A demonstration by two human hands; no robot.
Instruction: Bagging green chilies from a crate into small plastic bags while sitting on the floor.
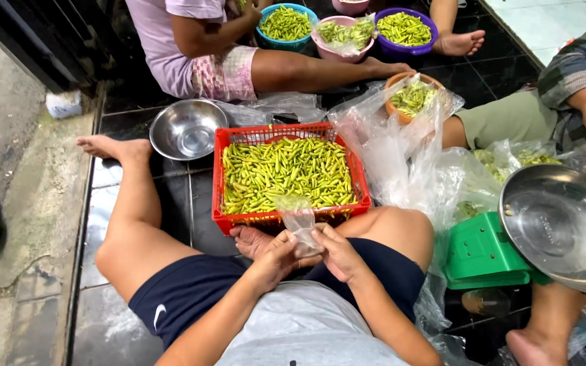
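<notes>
Both hands (310, 254) pinch clear plastic bag (298, 220) before red basket (286, 176).

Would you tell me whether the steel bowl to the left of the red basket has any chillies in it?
No, the steel bowl beside the red basket shows only its bare shiny inside, while the green chillies lie heaped in the basket.

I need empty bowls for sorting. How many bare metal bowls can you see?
2: one metal bowl on the floor left of the red basket, another at right on the green scale. Others may be hidden.
</notes>
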